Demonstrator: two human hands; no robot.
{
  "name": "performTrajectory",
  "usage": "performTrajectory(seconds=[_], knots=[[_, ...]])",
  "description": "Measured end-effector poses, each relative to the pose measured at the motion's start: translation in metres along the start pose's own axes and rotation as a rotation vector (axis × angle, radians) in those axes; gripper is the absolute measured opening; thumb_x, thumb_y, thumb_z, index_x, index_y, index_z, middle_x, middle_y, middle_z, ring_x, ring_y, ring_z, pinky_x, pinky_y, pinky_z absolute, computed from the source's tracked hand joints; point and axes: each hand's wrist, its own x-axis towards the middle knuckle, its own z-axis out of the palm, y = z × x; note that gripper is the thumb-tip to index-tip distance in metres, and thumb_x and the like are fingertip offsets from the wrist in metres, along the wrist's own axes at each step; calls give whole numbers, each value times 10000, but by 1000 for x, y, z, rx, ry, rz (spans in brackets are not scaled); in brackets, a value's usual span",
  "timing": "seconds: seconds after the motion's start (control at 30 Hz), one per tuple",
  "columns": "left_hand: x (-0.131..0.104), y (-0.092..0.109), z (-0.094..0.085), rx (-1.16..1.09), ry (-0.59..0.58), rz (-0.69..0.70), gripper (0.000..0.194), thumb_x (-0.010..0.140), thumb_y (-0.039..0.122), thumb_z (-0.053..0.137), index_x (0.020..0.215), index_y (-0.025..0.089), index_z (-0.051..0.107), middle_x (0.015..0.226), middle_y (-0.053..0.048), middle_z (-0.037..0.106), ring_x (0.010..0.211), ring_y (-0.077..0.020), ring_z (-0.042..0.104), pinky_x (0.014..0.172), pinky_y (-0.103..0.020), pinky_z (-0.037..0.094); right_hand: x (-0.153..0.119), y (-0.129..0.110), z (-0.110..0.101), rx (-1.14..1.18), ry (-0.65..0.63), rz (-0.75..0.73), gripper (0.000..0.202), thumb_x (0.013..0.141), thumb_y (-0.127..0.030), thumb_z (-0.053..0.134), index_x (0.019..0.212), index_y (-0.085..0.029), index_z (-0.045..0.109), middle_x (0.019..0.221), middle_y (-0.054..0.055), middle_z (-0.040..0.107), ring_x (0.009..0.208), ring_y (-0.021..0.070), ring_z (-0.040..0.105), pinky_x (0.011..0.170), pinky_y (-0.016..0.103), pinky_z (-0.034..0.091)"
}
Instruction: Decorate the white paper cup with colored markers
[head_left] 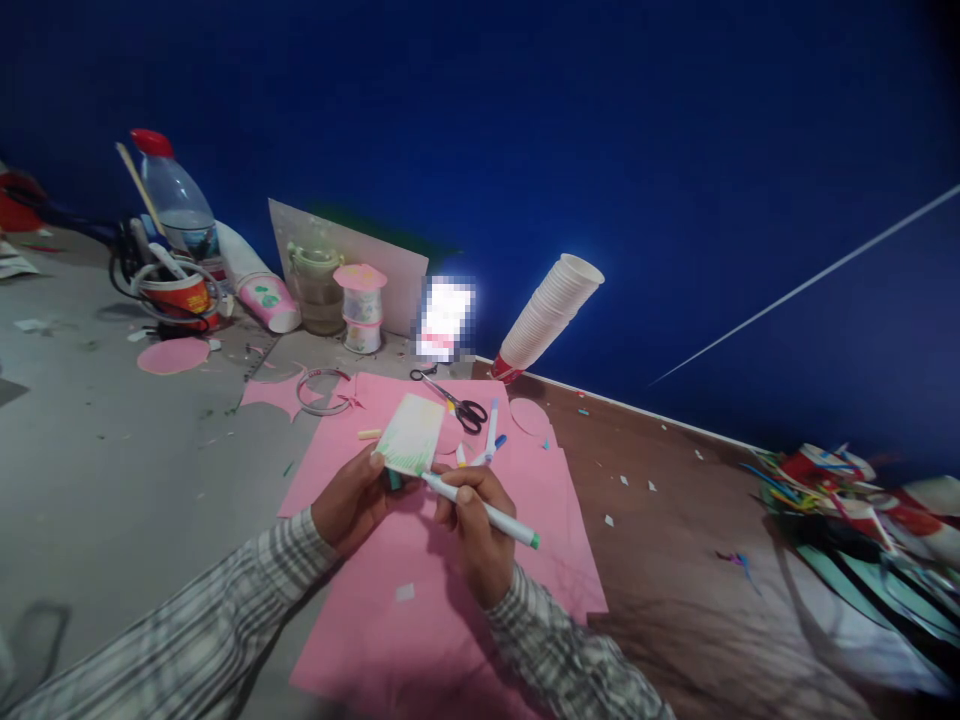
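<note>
My left hand is closed around a white paper cup, tilted, with green strokes along its near edge. A small green piece, perhaps the marker's cap, shows at the left fingers. In my right hand a white marker with a green end is gripped like a pen, its tip touching or very close to the cup's lower edge. Pink paper sheets lie under both hands. Just beyond are black-handled scissors and another marker with a blue cap nearby.
A tall stack of paper cups leans by the blue wall. Behind left stand a decorated paper spool shape, a jar, a bottle and a tape ring. Craft scraps pile at right. A blurred bright rectangle stands behind.
</note>
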Motion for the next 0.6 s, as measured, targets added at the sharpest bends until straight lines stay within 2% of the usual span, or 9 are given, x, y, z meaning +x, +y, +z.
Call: performTrajectory(seconds=[0.07, 0.13, 0.37, 0.6], knots=[[0, -1, 0, -11, -28, 14, 353, 682, 307, 574, 971, 106, 600, 872, -152, 657, 828, -279, 559, 691, -358, 499, 1, 1, -1, 36, 21, 19, 156, 798, -269, 515, 790, -192, 651, 474, -46, 566, 397, 144, 483, 529, 304, 485], [1, -2, 0, -16, -52, 19, 337, 696, 294, 560, 980, 115, 598, 906, -157, 655, 842, -277, 558, 712, -363, 493, 3, 2, -2, 70, 41, 26, 163, 801, -284, 520, 797, -185, 650, 486, -30, 577, 395, 143, 475, 430, 246, 422], [2, -4, -2, 57, 2, 13, 371, 652, 318, 603, 972, 129, 596, 904, -137, 637, 868, -279, 538, 702, -366, 498, 4, 1, -2, 26, 47, 6, 170, 808, -298, 522, 830, -186, 648, 506, -20, 591, 415, 150, 486, 424, 242, 404], [2, -3, -1, 68, 2, 21, 368, 653, 319, 601, 965, 126, 598, 893, -130, 626, 843, -263, 532, 703, -361, 499, 4, -1, -1, -20, 51, 2, 174, 809, -307, 519, 812, -185, 643, 501, -20, 591, 408, 147, 480, 412, 241, 404]])
